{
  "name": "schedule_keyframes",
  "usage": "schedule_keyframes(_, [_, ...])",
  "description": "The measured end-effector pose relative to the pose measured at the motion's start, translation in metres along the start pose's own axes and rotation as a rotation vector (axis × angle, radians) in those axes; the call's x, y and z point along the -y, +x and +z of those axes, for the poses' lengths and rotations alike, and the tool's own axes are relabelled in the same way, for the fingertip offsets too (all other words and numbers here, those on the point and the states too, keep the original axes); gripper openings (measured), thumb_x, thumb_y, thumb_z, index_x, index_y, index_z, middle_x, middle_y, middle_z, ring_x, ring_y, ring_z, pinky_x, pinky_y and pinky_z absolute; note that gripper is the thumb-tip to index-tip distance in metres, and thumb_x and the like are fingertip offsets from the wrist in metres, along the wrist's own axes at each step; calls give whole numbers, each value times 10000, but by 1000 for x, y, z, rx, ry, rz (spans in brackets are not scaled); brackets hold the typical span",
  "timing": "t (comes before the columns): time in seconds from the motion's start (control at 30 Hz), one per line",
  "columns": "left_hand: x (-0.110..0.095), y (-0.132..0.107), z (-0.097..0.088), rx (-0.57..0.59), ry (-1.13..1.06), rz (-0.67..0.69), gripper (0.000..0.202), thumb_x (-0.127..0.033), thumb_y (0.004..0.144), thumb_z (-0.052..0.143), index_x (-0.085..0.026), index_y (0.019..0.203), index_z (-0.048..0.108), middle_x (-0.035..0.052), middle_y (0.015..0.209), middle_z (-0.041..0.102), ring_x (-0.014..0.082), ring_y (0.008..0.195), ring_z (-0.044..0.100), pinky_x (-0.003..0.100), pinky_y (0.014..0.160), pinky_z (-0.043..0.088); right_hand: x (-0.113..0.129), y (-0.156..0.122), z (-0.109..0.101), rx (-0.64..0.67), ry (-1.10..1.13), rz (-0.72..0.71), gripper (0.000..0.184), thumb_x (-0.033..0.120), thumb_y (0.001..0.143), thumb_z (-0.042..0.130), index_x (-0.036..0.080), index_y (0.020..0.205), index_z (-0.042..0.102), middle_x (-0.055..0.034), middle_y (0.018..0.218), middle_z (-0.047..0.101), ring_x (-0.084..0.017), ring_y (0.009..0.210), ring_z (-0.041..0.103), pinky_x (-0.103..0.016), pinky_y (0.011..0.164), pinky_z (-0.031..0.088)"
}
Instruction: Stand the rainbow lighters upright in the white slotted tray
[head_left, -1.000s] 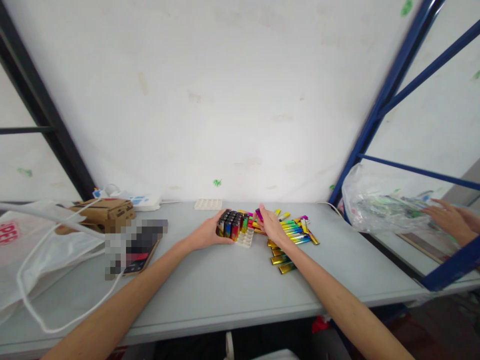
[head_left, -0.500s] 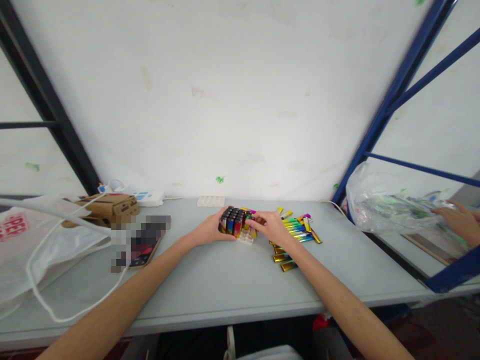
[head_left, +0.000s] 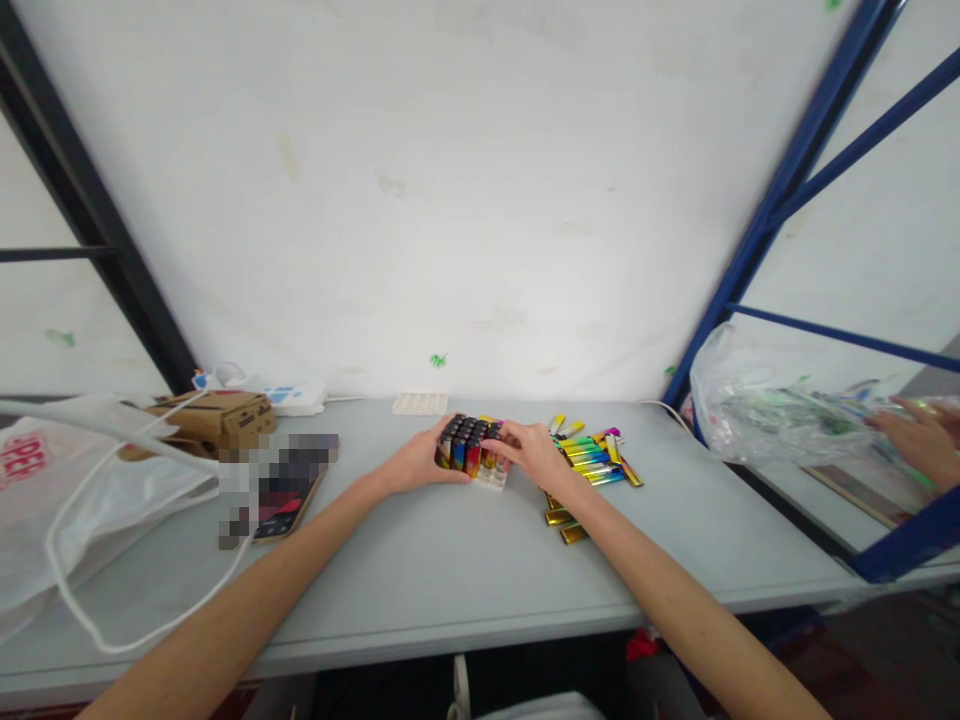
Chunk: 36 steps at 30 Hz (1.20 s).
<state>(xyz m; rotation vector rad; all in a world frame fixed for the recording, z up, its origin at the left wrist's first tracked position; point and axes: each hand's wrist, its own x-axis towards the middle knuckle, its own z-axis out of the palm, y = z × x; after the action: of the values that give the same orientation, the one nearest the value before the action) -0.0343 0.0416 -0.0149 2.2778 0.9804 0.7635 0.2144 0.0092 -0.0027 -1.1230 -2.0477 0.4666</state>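
The desk [head_left: 450, 570] is a pale grey, smooth top with a straight front edge, its back against the white wall. Near its middle sits a pale tray [head_left: 491, 482] with black-topped lighters [head_left: 471, 432] packed upright in part of it. To the right, shiny loose lighters [head_left: 596, 462] lie in a heap, mostly sideways. A second pale tray [head_left: 420, 404] lies flat at the back. On the left are a cardboard box [head_left: 229, 415], a dark flat device [head_left: 289, 510], partly pixelated, and a white plastic bag [head_left: 90, 490].
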Motion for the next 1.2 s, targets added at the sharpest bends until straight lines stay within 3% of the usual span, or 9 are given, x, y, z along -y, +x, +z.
schedule_keyframes(0.27, [3, 1, 0, -9, 7, -6, 1110, -534, 632, 870, -157, 1532, 341, 106, 1309, 665, 325, 1147, 653, 378, 990, 524, 1, 0, 1, 79, -61, 32, 337, 499, 951, 627, 203, 793, 597, 25, 617, 688, -144, 562, 635, -236, 595, 424])
schedule_keyframes(0.37, [4, 2, 0, -11, 9, -2, 1098, -546, 624, 872, -187, 1522, 351, 103, 1327, 659, 322, 1167, 648, 392, 1013, 514, 2, 4, 2, 119, -205, 55, 347, 485, 960, 620, 198, 763, 623, 26, 552, 637, -136, 513, 586, -236, 568, 383])
schedule_keyframes(0.5, [4, 1, 0, -7, 6, -18, 1081, -534, 629, 872, -191, 1515, 357, 93, 1323, 665, 329, 1170, 648, 396, 1012, 518, -4, 5, -1, 187, -325, -21, 428, 521, 934, 640, 188, 666, 643, 20, 507, 586, -130, 511, 550, -239, 568, 359])
schedule_keyframes(0.67, [3, 2, 0, -3, -10, -14, 1068, -511, 638, 870, -164, 1511, 362, 103, 1333, 659, 322, 1177, 646, 378, 1021, 512, -18, 2, -23, 29, -280, -6, 497, 551, 993, 516, 173, 718, 684, 10, 565, 619, -132, 550, 552, -249, 608, 407])
schedule_keyframes(0.77, [1, 3, -1, -36, -2, -22, 1059, -510, 592, 889, -166, 1474, 415, 107, 1319, 666, 327, 1165, 648, 372, 992, 521, -32, 1, -32, -83, -327, -64, 426, 483, 1036, 446, 166, 1010, 730, -73, 910, 737, -187, 836, 665, -301, 827, 489])
schedule_keyframes(0.83, [-2, 2, -3, -31, 13, -12, 990, -532, 575, 890, -185, 1403, 474, 88, 1254, 695, 320, 1123, 662, 368, 947, 534, -43, 1, -31, -65, -350, -114, 418, 454, 1033, 459, 175, 1276, 653, -132, 1267, 674, -225, 1154, 623, -355, 1017, 456])
schedule_keyframes(0.9, [-7, -2, -6, 9, 35, 3, 893, -557, 570, 884, -206, 1304, 517, 53, 1156, 720, 305, 1068, 674, 361, 896, 538, -51, 2, -27, 29, -375, -123, 446, 431, 1035, 455, 178, 1373, 599, -144, 1415, 591, -238, 1304, 543, -382, 1112, 399])
schedule_keyframes(1.03, [-18, -15, -14, 74, 83, 8, 806, -576, 542, 886, -214, 1175, 543, 22, 1075, 715, 298, 1025, 668, 347, 864, 526, -53, 6, -23, 177, -389, -64, 394, 384, 1052, 430, 153, 1209, 708, -145, 1214, 711, -241, 1124, 652, -355, 1024, 455])
schedule_keyframes(1.2, [-22, -27, -20, 146, 71, 29, 832, -577, 551, 888, -239, 1219, 525, 9, 1112, 701, 293, 1040, 657, 356, 904, 516, -49, 8, -29, 124, -439, 26, 325, 337, 1037, 494, 136, 1033, 750, -135, 1030, 741, -218, 953, 670, -323, 917, 465])
